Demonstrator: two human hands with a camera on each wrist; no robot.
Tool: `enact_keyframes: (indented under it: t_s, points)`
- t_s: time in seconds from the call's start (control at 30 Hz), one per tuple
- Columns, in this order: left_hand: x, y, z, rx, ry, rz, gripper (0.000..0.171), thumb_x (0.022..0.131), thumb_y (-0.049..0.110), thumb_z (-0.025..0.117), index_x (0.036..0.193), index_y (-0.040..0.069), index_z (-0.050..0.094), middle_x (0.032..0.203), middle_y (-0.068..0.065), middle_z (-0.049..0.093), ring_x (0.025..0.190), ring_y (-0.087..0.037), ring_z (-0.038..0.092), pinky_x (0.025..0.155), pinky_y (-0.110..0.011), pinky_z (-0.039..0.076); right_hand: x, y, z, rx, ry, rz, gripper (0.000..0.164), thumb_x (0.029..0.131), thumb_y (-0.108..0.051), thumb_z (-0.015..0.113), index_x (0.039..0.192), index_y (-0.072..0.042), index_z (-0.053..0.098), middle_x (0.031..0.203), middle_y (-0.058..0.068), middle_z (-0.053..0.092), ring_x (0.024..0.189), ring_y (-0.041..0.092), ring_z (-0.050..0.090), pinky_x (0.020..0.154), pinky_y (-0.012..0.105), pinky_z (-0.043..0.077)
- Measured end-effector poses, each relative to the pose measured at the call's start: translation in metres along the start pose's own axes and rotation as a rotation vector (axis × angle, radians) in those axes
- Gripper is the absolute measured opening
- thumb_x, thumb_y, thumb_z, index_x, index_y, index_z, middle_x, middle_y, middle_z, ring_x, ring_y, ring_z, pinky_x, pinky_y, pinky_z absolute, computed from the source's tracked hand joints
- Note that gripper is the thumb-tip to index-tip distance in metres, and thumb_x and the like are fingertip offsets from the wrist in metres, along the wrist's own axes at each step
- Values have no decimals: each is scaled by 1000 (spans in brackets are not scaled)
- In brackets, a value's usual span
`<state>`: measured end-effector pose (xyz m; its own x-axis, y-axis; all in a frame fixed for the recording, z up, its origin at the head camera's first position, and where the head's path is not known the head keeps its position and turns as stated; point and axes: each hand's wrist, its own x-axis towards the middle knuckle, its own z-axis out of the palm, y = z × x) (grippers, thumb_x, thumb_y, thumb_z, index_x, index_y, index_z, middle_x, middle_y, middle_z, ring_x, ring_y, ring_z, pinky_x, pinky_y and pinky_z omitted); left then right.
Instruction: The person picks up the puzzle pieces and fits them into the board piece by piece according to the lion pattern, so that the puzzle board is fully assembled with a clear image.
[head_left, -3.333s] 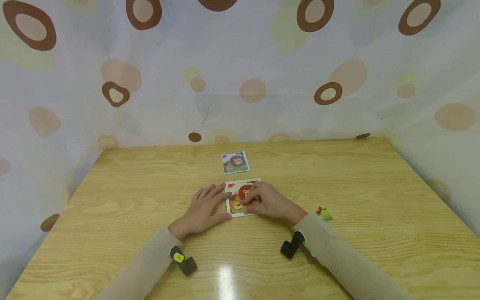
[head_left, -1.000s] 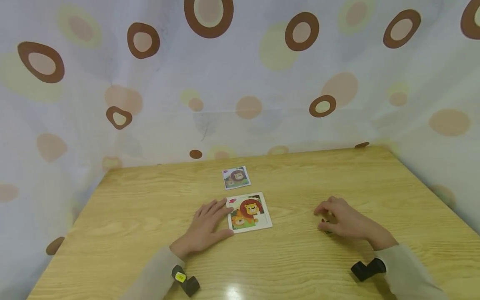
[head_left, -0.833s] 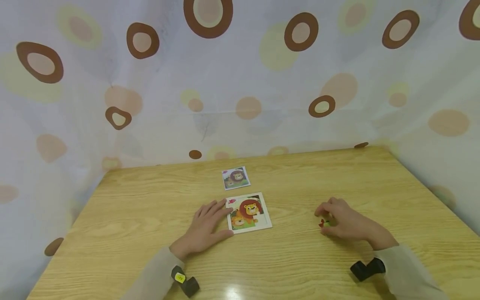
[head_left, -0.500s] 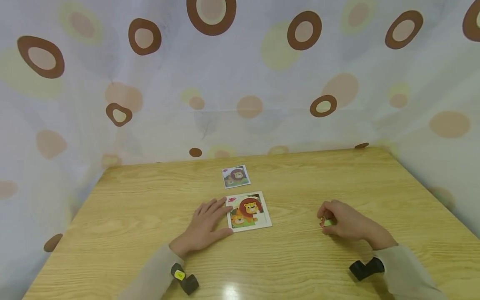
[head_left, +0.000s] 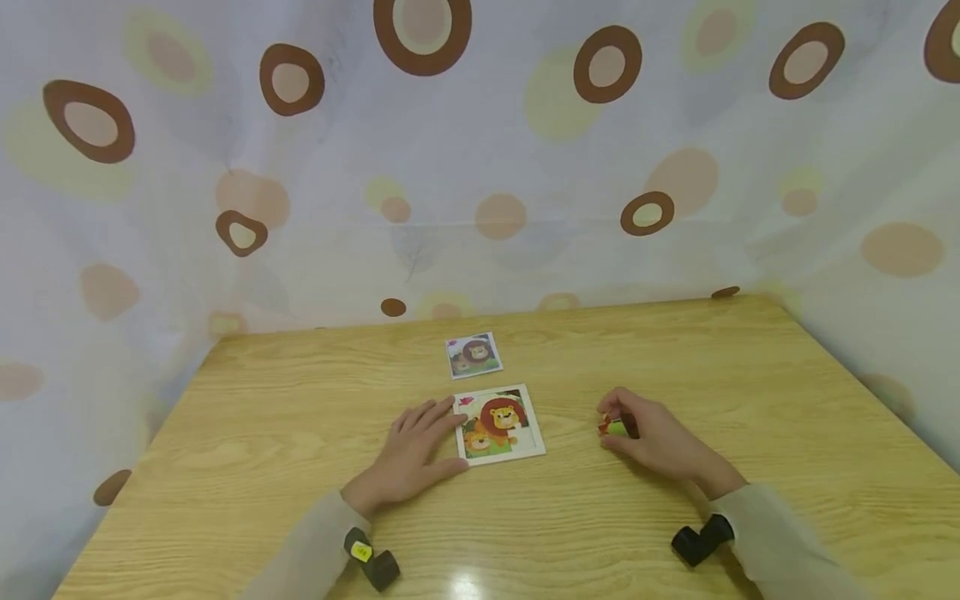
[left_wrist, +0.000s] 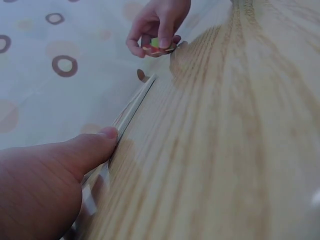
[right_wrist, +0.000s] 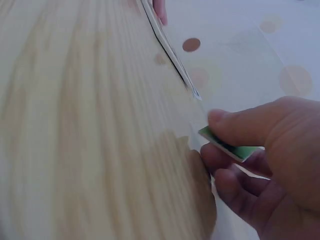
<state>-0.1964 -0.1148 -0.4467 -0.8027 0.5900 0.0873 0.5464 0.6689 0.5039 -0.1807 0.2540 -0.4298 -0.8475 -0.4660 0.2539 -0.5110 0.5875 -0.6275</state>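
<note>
A jigsaw puzzle board (head_left: 528, 440) with a white border lies on the table, showing a lion and a cub. Its lower right corner is a bare gap. My left hand (head_left: 408, 458) rests flat at the board's left edge, fingertips and thumb touching the border; the left wrist view shows the thumb against the board's side. To the right of the board, my right hand (head_left: 660, 437) pinches a green and red puzzle piece (head_left: 617, 427) between thumb and fingers. In the right wrist view the puzzle piece (right_wrist: 241, 151) is held above the table, partly hidden by the thumb.
A small lion picture card (head_left: 473, 356) lies behind the board. The wooden table (head_left: 337, 375) reaches back to a white curtain (head_left: 330, 275) with brown and beige spots, which also hangs at both sides.
My right hand left the board, reached right, took hold of the green and red piece, and now carries it back leftward. The left hand has stayed at the board's edge.
</note>
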Motion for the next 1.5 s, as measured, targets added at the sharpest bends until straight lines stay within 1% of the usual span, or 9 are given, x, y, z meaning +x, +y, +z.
enact_keyframes:
  t_s: [0.23, 0.47, 0.6, 0.73, 0.9, 1.03, 1.3, 1.4, 1.5]
  points:
    - [-1, -1, 1, 5, 3, 3, 63, 92, 45, 59, 146, 17, 43, 159, -10, 25, 145, -38, 18, 114, -62, 9, 21, -2, 23, 55, 73, 25, 15, 86, -9, 71, 97, -14, 61, 81, -6, 57, 62, 3, 40, 55, 20, 37]
    - [0, 0, 0, 19, 5, 5, 63, 92, 45, 59, 145, 15, 43, 158, -12, 26, 145, -39, 19, 113, -63, 10, 36, -14, 35, 90, 33, 100, 11, 89, -10, 68, 98, -17, 64, 81, -5, 58, 66, 6, 45, 60, 21, 40]
    - [3, -1, -2, 31, 15, 16, 62, 92, 43, 60, 144, 15, 44, 158, -12, 27, 145, -39, 20, 113, -63, 11, 44, -20, 36, 84, 29, 112, 11, 90, -8, 66, 99, -13, 64, 83, -4, 59, 68, 8, 46, 61, 22, 42]
    - [7, -1, -2, 26, 6, 29, 62, 92, 44, 59, 145, 14, 44, 158, -12, 27, 145, -39, 19, 113, -62, 11, 48, -24, 39, 91, 43, 106, 13, 89, -5, 66, 100, -10, 64, 78, -2, 56, 66, 7, 45, 59, 22, 40]
    - [4, -2, -1, 24, -10, 5, 63, 92, 45, 59, 145, 16, 43, 159, -10, 25, 145, -38, 18, 114, -61, 10, 53, -30, 48, 163, 36, 83, 17, 89, -4, 66, 105, -7, 60, 81, 1, 61, 66, 7, 49, 60, 21, 43]
    - [1, -2, -2, 18, -8, -3, 63, 92, 45, 59, 146, 16, 43, 159, -10, 25, 145, -38, 18, 114, -61, 10, 58, -35, 55, 192, 27, 72, 16, 88, -4, 68, 100, -7, 58, 80, 1, 62, 65, 6, 50, 60, 21, 43]
    - [1, -4, -4, 29, -6, -2, 62, 92, 45, 58, 145, 16, 43, 159, -11, 25, 146, -38, 18, 113, -62, 10, 64, -44, 67, 177, 39, 99, 16, 84, -6, 72, 87, -8, 56, 65, -3, 49, 57, 5, 41, 54, 19, 35]
    - [1, -4, -4, 31, -1, -6, 62, 92, 45, 59, 145, 16, 44, 159, -10, 25, 146, -38, 18, 114, -62, 11, 63, -46, 69, 156, 50, 104, 17, 84, -8, 73, 84, -8, 56, 64, -3, 49, 56, 4, 41, 52, 19, 35]
    - [3, -2, -1, 22, 5, 3, 62, 92, 44, 59, 145, 16, 44, 158, -11, 26, 145, -39, 19, 113, -63, 11, 61, -46, 68, 138, 54, 106, 17, 84, -10, 74, 89, -8, 58, 67, -4, 53, 56, 4, 43, 53, 19, 37]
